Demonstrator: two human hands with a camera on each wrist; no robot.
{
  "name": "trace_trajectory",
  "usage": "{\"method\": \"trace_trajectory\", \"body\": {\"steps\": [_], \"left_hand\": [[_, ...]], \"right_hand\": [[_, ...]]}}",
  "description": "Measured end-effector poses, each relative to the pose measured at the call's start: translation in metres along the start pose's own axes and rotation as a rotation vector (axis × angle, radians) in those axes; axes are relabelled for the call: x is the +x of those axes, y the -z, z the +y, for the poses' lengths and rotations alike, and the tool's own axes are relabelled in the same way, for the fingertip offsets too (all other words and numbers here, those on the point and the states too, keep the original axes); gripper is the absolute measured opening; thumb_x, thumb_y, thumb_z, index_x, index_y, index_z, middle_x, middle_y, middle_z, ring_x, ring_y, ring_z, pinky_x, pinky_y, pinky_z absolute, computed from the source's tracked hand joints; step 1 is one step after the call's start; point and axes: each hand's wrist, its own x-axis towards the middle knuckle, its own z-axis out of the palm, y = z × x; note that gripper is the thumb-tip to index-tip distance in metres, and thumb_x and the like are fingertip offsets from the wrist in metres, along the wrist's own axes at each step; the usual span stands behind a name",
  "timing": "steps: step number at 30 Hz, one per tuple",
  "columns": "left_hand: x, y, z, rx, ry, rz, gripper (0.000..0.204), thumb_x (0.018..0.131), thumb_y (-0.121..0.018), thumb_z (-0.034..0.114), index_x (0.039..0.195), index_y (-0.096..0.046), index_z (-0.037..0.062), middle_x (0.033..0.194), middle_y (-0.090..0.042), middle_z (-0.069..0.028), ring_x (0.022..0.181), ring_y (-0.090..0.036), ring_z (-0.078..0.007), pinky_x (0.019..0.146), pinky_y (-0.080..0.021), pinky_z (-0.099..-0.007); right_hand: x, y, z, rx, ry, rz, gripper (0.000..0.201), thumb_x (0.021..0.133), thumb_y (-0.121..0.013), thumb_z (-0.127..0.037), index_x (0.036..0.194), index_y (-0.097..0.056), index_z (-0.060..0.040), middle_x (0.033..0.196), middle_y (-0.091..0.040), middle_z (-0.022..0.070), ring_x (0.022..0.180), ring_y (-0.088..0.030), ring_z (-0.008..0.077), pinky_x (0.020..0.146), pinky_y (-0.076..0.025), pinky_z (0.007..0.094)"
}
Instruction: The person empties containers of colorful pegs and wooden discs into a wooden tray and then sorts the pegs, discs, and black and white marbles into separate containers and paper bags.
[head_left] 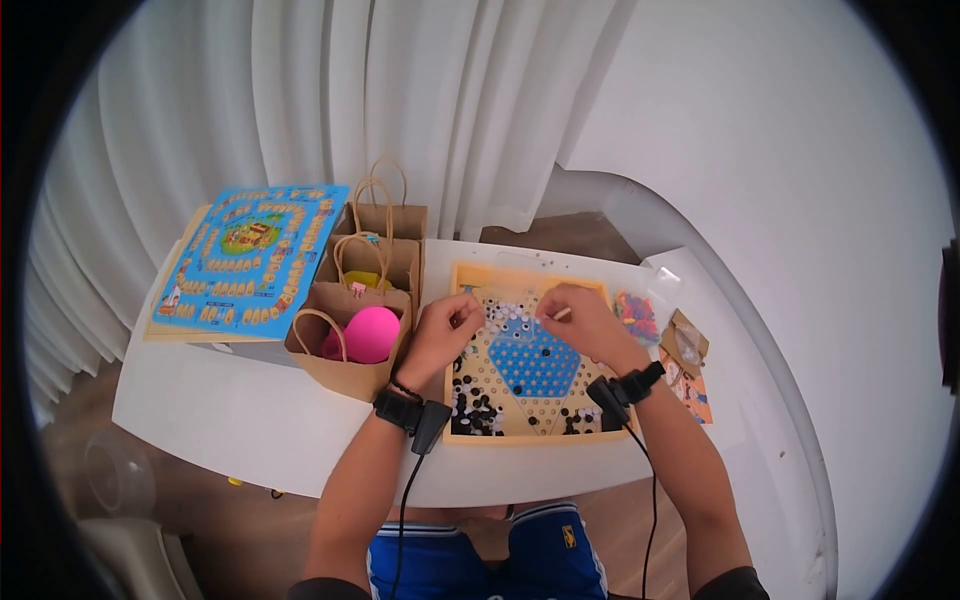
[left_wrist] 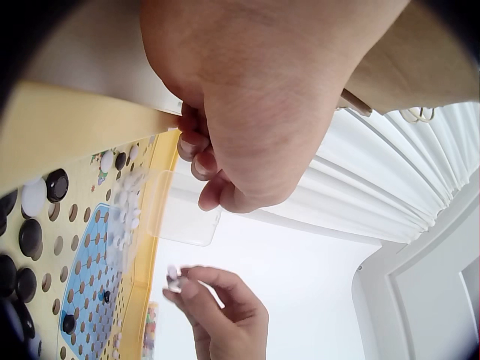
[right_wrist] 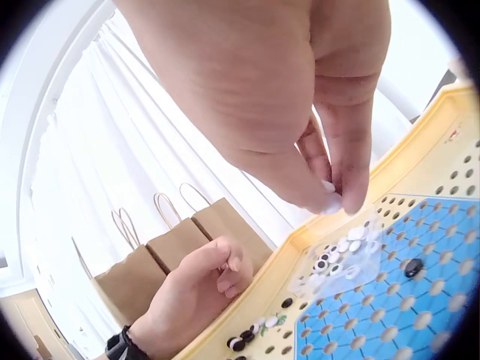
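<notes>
In the head view my right hand [head_left: 590, 322] is over the upper part of a yellow-rimmed game board [head_left: 540, 433]. Its thumb and fingertips pinch a small white piece [right_wrist: 330, 201]. Below those fingers, in the right wrist view, a clear plastic box [right_wrist: 367, 271] holds several white pieces, some with black dots. My left hand [head_left: 446, 332] hovers by the board's left rim, its fingers loosely curled with nothing seen in them. Black and white pieces [head_left: 475, 408] lie bunched in the board's lower left corner, and a few black ones sit on the blue hexagon [head_left: 530, 360].
Left of the board stand brown paper bags [head_left: 340, 378], one with a pink round thing [head_left: 374, 334] in it. Farther left lies a blue printed game board [head_left: 245, 260]. On the right are a packet of colourful pieces [head_left: 637, 316] and an opened brown packet [head_left: 685, 342].
</notes>
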Motion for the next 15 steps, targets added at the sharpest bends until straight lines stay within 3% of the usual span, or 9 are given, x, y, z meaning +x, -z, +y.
{"method": "trace_trajectory", "body": {"steps": [1, 4, 6, 7, 10, 15], "left_hand": [[0.0, -0.001, 0.0, 0.003, -0.004, -0.001, 0.015, 0.098, -0.063, 0.006, 0.084, -0.062, 0.0012, 0.075, -0.055, 0.0076, 0.07, -0.045, -0.001, 0.063, -0.037, -0.0212], [0.001, 0.0, 0.0, -0.033, 0.014, 0.009, 0.015, 0.097, -0.063, 0.006, 0.083, -0.063, 0.0013, 0.075, -0.055, 0.0074, 0.07, -0.046, -0.0009, 0.063, -0.037, -0.0212], [0.0, -0.001, -0.002, -0.051, 0.014, 0.003, 0.015, 0.097, -0.064, 0.006, 0.082, -0.064, 0.0012, 0.074, -0.055, 0.0069, 0.07, -0.047, -0.0009, 0.062, -0.037, -0.0214], [0.002, -0.003, -0.004, -0.078, -0.023, 0.036, 0.016, 0.094, -0.067, 0.009, 0.082, -0.062, -0.0003, 0.064, -0.05, 0.0033, 0.063, -0.043, -0.0046, 0.057, -0.037, -0.0256], [0.0, -0.002, -0.001, -0.036, -0.013, 0.005, 0.015, 0.098, -0.064, 0.007, 0.083, -0.063, 0.0014, 0.074, -0.054, 0.0074, 0.07, -0.046, -0.0007, 0.062, -0.037, -0.021], [-0.001, 0.0, -0.003, -0.028, -0.019, 0.006, 0.015, 0.098, -0.064, 0.007, 0.083, -0.062, 0.0018, 0.074, -0.053, 0.0078, 0.07, -0.045, -0.0009, 0.062, -0.036, -0.0213]], "right_hand": [[0.005, -0.002, 0.0, 0.151, -0.046, 0.066, 0.014, 0.086, -0.071, -0.004, 0.099, -0.071, 0.001, 0.102, -0.072, 0.0118, 0.092, -0.072, 0.0243, 0.081, -0.059, 0.0349], [0.01, -0.006, 0.011, 0.087, 0.012, 0.1, 0.017, 0.088, -0.069, -0.003, 0.104, -0.07, 0.0016, 0.111, -0.07, 0.0122, 0.101, -0.071, 0.025, 0.086, -0.06, 0.0355], [0.002, -0.006, 0.019, 0.039, 0.003, 0.075, 0.016, 0.088, -0.069, -0.004, 0.103, -0.071, 0.0003, 0.109, -0.07, 0.0135, 0.101, -0.07, 0.0265, 0.084, -0.06, 0.0361], [-0.005, -0.005, 0.024, -0.009, -0.015, 0.058, 0.015, 0.088, -0.068, -0.004, 0.102, -0.072, -0.0011, 0.107, -0.07, 0.0148, 0.102, -0.069, 0.028, 0.081, -0.059, 0.0368], [-0.026, 0.001, 0.046, -0.136, -0.006, 0.013, 0.018, 0.086, -0.067, -0.002, 0.103, -0.073, -0.0018, 0.107, -0.07, 0.0153, 0.101, -0.069, 0.0284, 0.082, -0.059, 0.0383], [-0.058, 0.023, 0.067, -0.161, -0.127, -0.026, 0.021, 0.084, -0.065, 0.002, 0.103, -0.073, -0.0013, 0.105, -0.071, 0.016, 0.097, -0.07, 0.0298, 0.083, -0.058, 0.0398]]}}
